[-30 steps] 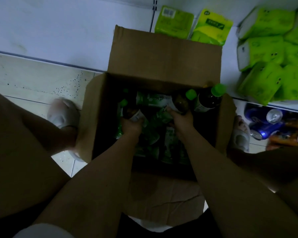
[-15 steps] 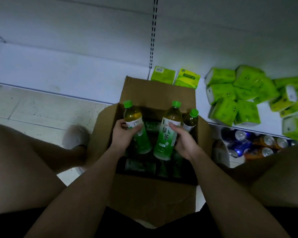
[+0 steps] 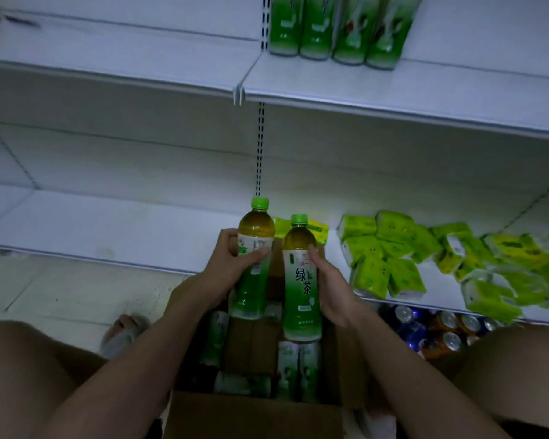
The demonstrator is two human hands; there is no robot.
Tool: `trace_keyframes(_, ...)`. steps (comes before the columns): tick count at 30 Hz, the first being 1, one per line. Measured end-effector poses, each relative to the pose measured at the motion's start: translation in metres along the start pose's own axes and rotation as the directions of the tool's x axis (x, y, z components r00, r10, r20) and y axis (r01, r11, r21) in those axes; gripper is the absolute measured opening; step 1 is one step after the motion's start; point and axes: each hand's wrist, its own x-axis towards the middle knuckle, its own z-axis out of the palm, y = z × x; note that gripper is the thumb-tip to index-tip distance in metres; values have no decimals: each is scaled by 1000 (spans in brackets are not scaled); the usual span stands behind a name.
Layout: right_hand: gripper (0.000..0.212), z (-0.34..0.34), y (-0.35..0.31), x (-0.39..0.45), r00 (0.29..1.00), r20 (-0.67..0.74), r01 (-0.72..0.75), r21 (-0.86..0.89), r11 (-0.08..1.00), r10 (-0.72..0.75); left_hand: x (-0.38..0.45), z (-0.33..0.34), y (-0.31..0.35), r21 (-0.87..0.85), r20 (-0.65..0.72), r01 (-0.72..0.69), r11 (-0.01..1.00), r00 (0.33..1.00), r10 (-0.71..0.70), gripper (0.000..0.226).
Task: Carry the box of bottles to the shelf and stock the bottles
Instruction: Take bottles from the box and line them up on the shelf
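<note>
Head view, looking down over a cardboard box (image 3: pixel 254 416) on the floor, close against the front edge of the lower shelf (image 3: pixel 114 229). Left hand (image 3: pixel 225 274) wrapped around the label zone of one green tea bottle (image 3: pixel 253 267), thumb across the front, fingers behind. Right hand (image 3: pixel 332 288) pressed flat along the right side of a second bottle (image 3: pixel 300 280), thumb on the front near the shoulder; more a palm hold than a full wrap. Both bottles upright, caps up, lifted clear above the box, side by side, seeming almost to touch. More bottles (image 3: pixel 293 369) lying and standing inside the box, dim and hard to count. Higher up, a row of stocked bottles (image 3: pixel 333 26) near the left end of the upper shelf (image 3: pixel 409 103).

Risks, as a judgement only:
- Slipping of the right bottle, because of the open palm hold on a smooth label; a drop into the box onto the other bottles probable.
- Knocking of the two bottles together during the reach, since so near to each other.
- Striking the front edge of the upper shelf with a cap, if raised too steeply from this low squatting position.
- Toppling of the stocked row when pushing new bottles beside it.
- Disturbing the green tissue packs (image 3: pixel 390 258) heaped on the right part of the lower shelf, some hanging near its front edge, above the cans (image 3: pixel 441 331) beneath.
- Poor light, making the shelf edge hard to judge.
</note>
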Motion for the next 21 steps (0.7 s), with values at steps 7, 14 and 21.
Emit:
trace_keyframes(7, 55, 5, -61, -41, 988, -1, 152, -65, 986, -152, -9, 11, 92, 57, 135, -237, 970, 964, 228, 57)
trace_keyframes(14, 56, 13, -123, -79, 948, 28, 318, -130, 939, -318, -21, 30, 183, 55, 195, -440, 897, 885, 422, 58)
trace_keyframes(21, 69, 10, -178, -100, 869, 24, 491, -170, 854, -495, -9, 52, 258, 70, 130, -516, 853, 853, 505, 75)
